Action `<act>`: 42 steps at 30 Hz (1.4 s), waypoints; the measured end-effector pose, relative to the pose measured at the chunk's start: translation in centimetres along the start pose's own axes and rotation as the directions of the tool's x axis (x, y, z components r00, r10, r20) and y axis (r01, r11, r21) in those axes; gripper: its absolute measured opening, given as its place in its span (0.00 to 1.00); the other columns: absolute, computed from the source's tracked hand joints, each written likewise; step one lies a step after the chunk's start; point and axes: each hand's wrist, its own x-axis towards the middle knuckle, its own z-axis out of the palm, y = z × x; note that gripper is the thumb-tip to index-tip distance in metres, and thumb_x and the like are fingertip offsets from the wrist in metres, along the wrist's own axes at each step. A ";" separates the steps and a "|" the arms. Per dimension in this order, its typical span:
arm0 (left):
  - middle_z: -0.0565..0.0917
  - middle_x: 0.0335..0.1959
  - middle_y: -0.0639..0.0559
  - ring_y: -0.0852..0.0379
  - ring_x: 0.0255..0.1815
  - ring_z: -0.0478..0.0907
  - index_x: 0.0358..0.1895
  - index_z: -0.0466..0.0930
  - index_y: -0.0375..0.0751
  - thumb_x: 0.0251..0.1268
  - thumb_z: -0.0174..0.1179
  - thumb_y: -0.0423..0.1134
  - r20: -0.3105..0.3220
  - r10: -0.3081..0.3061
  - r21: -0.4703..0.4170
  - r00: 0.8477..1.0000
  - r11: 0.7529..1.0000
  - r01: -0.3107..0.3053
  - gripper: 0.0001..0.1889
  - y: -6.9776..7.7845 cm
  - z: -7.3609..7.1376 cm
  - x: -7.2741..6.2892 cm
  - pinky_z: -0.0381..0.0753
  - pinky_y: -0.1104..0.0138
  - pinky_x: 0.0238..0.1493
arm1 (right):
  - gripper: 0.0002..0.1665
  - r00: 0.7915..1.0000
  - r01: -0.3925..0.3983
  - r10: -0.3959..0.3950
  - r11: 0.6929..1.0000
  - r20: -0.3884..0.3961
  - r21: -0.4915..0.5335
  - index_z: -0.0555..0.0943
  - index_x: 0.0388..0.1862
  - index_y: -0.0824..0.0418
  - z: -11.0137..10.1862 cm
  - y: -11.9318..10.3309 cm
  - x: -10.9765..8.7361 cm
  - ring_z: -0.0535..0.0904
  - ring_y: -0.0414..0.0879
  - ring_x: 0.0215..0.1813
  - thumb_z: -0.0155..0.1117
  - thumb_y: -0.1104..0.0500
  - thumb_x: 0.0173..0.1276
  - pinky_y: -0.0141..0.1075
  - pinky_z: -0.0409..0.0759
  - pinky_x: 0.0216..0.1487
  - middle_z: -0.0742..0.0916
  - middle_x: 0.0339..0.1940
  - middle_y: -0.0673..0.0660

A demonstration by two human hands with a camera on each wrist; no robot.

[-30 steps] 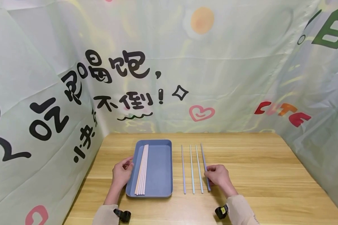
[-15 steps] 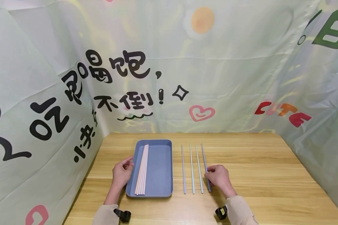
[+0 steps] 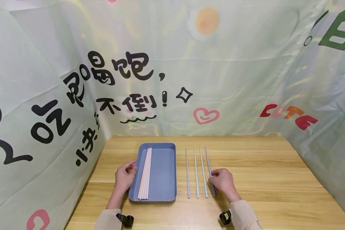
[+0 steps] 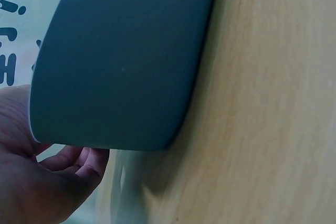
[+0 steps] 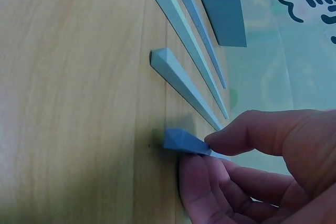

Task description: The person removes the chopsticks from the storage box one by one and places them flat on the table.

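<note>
With a bundle of pale sticks already in the blue tray, four remain right of it; the right hand pinches the farthest stick while the left hand grips the tray's left rim.

The printed backdrop cloth behind the table carries black Chinese characters — "不倒!" is readable at its middle. On its right side stand red and orange letters — "CUTE".
</note>
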 end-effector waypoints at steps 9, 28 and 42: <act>0.89 0.44 0.39 0.56 0.41 0.82 0.60 0.87 0.37 0.71 0.63 0.28 -0.001 -0.002 -0.005 1.000 1.000 0.002 0.17 0.0 0.0 0.0 0.78 0.76 0.39 | 0.19 1.000 0.003 -0.003 1.000 0.000 -0.004 0.86 0.49 0.77 -0.1 -0.1 0.1 0.82 0.43 0.22 0.67 0.70 0.58 0.36 0.85 0.25 0.91 0.34 0.63; 0.89 0.44 0.39 0.56 0.41 0.82 0.60 0.87 0.36 0.71 0.63 0.28 -0.004 0.010 -0.015 1.000 1.000 -0.010 0.17 -0.1 0.0 0.0 0.78 0.76 0.39 | 0.23 0.998 0.037 -0.047 0.982 0.049 0.186 0.83 0.55 0.76 0.1 -3.7 -0.3 0.85 0.47 0.26 0.61 0.71 0.59 0.42 0.89 0.33 0.87 0.30 0.58; 0.89 0.43 0.40 0.58 0.40 0.81 0.60 0.87 0.38 0.71 0.64 0.29 -0.011 -0.003 -0.013 1.000 1.000 0.003 0.17 0.0 0.0 0.0 0.78 0.76 0.39 | 0.22 0.988 0.048 -0.090 0.950 0.122 0.308 0.83 0.55 0.77 4.1 -8.5 -0.9 0.87 0.51 0.29 0.62 0.74 0.60 0.46 0.91 0.35 0.88 0.34 0.61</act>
